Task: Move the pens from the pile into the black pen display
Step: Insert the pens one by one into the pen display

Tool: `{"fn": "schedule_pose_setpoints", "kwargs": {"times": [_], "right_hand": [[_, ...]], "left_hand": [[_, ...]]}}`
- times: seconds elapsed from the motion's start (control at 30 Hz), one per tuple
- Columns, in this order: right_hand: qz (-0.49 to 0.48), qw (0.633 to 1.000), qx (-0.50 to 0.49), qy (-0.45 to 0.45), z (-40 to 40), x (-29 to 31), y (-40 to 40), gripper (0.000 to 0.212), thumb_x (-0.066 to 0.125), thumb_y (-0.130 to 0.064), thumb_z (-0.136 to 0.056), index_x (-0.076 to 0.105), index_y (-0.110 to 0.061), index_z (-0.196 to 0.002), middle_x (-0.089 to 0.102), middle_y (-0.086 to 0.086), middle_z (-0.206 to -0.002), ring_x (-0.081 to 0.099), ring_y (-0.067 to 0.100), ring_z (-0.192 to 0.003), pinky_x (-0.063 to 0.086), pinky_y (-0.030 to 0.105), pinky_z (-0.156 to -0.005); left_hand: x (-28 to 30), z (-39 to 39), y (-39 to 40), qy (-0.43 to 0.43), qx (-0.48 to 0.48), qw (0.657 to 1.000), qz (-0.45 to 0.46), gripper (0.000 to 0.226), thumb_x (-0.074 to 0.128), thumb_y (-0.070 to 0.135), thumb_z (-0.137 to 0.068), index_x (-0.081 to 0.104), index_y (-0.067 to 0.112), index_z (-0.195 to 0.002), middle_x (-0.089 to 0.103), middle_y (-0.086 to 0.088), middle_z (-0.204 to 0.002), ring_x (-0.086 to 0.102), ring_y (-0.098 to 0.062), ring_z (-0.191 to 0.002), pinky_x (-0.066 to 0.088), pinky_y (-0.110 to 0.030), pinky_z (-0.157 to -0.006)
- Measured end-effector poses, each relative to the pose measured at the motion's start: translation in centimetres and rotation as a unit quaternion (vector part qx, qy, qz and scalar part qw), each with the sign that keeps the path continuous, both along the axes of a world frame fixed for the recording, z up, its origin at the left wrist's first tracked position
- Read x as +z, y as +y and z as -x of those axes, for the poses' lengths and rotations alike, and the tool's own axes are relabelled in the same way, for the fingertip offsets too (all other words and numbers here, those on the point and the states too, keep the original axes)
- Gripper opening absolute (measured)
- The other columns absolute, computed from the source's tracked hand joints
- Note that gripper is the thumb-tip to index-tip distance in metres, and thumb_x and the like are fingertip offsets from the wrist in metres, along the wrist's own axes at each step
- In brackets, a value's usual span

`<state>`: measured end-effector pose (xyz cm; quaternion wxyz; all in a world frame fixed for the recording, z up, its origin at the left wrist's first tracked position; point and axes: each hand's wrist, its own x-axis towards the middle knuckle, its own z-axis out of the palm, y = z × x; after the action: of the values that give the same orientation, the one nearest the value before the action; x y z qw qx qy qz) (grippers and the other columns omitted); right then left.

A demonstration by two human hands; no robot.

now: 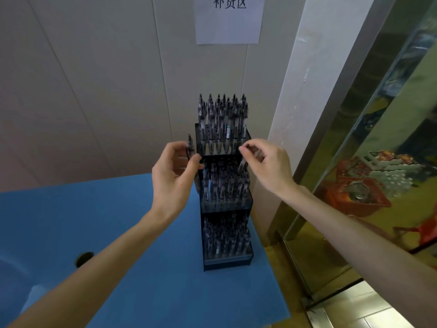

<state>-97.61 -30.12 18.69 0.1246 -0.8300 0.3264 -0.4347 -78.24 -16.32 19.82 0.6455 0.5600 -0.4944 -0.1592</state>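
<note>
The black pen display (248,204) stands on the blue table against the wall, with three stepped tiers holding several clear pens with dark tips. My left hand (172,178) grips a pen (190,145) upright just left of the top tier. My right hand (267,162) pinches another pen (243,165) by its upper end, its lower end pointing down into the right side of the middle tier. No pile of loose pens is in view.
The blue table (106,233) has a dark round hole (84,258) at the left. A paper sign (229,20) hangs on the wall above the display. A reflective metal and glass door (378,162) stands at the right, close to the table's edge.
</note>
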Motion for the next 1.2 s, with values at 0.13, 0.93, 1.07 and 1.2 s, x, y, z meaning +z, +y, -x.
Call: {"fn": "schedule_pose_setpoints", "kwargs": {"times": [0.13, 0.93, 1.07, 1.2], "right_hand": [[0.008, 0.999, -0.004, 0.036, -0.3, -0.6, 0.2, 0.024, 0.062, -0.038, -0.100, 0.076, -0.019, -0.104, 0.069, -0.013, -0.085, 0.055, 0.005, -0.058, 0.050, 0.027, -0.053], [-0.158, 0.983, 0.090, -0.014, 2.0, -3.6, 8.1, 0.016, 0.075, -0.024, -0.092, 0.079, -0.014, -0.104, 0.072, -0.005, -0.092, 0.066, 0.016, -0.076, 0.054, 0.029, -0.068], [-0.236, 0.966, 0.059, -0.082, 4.0, -4.0, 8.1, 0.011, 0.074, -0.018, -0.093, 0.079, -0.013, -0.101, 0.075, -0.005, -0.089, 0.067, 0.012, -0.072, 0.055, 0.027, -0.069], [-0.250, 0.961, 0.013, -0.115, 7.0, -4.9, 7.2, 0.010, 0.072, -0.019, -0.094, 0.077, -0.016, -0.103, 0.076, -0.003, -0.089, 0.069, 0.014, -0.071, 0.055, 0.023, -0.067]], "left_hand": [[-0.7, 0.0, 0.6, -0.005, -0.010, 1.000, -0.012, 0.013, 0.064, 0.013, -0.099, 0.059, 0.012, -0.111, 0.071, -0.008, -0.094, 0.074, -0.020, -0.084, 0.059, -0.050, -0.078], [-7.7, 4.3, 2.2, -0.069, -0.093, 0.991, -0.074, 0.029, 0.082, 0.017, -0.085, 0.071, 0.019, -0.112, 0.073, 0.014, -0.093, 0.072, -0.011, -0.090, 0.058, -0.025, -0.077], [-8.1, 5.0, 2.0, -0.063, -0.101, 0.990, -0.073, 0.027, 0.077, 0.017, -0.090, 0.068, 0.018, -0.116, 0.073, 0.011, -0.102, 0.071, -0.010, -0.095, 0.057, -0.021, -0.079], [-9.7, 3.8, 2.3, -0.123, -0.074, 0.985, -0.091, 0.016, 0.066, 0.013, -0.098, 0.070, 0.019, -0.113, 0.072, 0.015, -0.104, 0.069, -0.007, -0.095, 0.058, -0.024, -0.080]]}}
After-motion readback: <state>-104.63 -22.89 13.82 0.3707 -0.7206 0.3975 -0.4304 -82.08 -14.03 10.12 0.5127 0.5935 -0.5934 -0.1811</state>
